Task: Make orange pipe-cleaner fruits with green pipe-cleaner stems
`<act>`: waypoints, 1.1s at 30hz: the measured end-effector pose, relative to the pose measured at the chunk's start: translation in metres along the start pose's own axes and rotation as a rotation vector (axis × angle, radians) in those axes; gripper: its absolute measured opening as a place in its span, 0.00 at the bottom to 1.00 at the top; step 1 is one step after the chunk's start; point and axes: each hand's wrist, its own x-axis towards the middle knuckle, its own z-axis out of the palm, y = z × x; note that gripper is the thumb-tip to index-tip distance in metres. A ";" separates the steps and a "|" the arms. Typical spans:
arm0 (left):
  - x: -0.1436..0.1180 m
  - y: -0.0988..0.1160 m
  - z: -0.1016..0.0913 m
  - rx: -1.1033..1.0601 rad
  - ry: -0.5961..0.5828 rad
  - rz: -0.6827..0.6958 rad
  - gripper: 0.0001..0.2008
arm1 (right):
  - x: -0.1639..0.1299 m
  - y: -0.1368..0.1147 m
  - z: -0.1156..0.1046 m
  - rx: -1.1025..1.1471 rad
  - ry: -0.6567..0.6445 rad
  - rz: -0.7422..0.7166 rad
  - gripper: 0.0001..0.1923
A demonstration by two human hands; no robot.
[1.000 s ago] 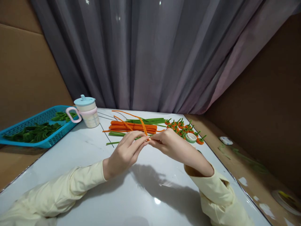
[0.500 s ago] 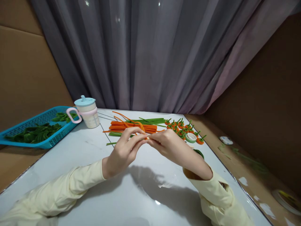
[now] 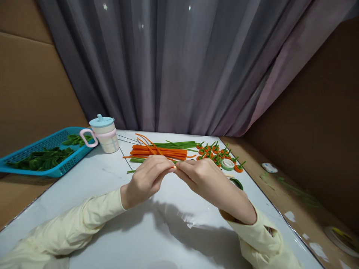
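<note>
My left hand (image 3: 150, 177) is closed in a pinch above the white table, its back towards me. Two long orange pipe cleaners (image 3: 148, 144) rise from behind its fingers and lean to the upper left. My right hand (image 3: 203, 177) is closed as well, its fingertips meeting those of the left. A tiny pale tip (image 3: 175, 167) shows between the fingertips; what my right fingers grip is mostly hidden. Behind the hands lie a bundle of orange pipe cleaners (image 3: 168, 152) and a bundle of green pipe cleaners (image 3: 182, 144).
Several small orange pieces with green stems (image 3: 215, 149) stand at the back right, beside a tape roll (image 3: 227, 164) and a dark green ring (image 3: 237, 183). On the left are a lidded cup (image 3: 108, 140) and a blue basket (image 3: 60, 171) of green pieces. A curtain (image 3: 179, 74) hangs behind.
The raised orange strands have swung lower and lie straighter behind my left hand. My left fingers have closed down over them. My right hand has shifted slightly lower.
</note>
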 end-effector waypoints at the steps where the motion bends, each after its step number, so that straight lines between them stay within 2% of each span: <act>1: 0.001 0.000 -0.001 -0.007 -0.016 0.002 0.08 | 0.000 0.001 -0.001 -0.021 -0.004 -0.011 0.16; 3: 0.001 0.000 -0.001 -0.053 -0.015 -0.029 0.07 | 0.000 0.002 -0.002 -0.044 -0.021 -0.034 0.16; 6: 0.001 0.003 -0.001 -0.146 -0.020 -0.165 0.04 | 0.000 0.004 -0.002 -0.025 -0.057 -0.056 0.16; 9: 0.001 0.005 -0.001 -0.203 -0.069 -0.324 0.04 | 0.001 0.008 -0.001 0.040 -0.103 -0.011 0.18; 11: 0.002 0.006 0.000 -0.217 -0.088 -0.382 0.04 | 0.003 0.013 0.001 0.126 -0.146 0.022 0.19; 14: 0.002 0.006 0.001 -0.213 -0.102 -0.406 0.05 | 0.005 0.021 0.000 0.313 -0.207 0.003 0.19; 16: 0.001 0.005 0.002 -0.203 -0.098 -0.383 0.06 | 0.008 0.026 -0.003 0.435 -0.293 -0.016 0.20; 20: -0.002 0.004 0.005 -0.204 -0.085 -0.366 0.05 | 0.011 0.032 -0.008 0.569 -0.430 0.005 0.21; 26: -0.002 0.004 0.004 -0.212 -0.108 -0.455 0.05 | 0.014 0.031 -0.009 0.592 -0.443 -0.004 0.18; 33: 0.000 0.006 0.003 -0.217 -0.136 -0.501 0.05 | 0.013 0.022 -0.004 0.433 -0.339 0.024 0.12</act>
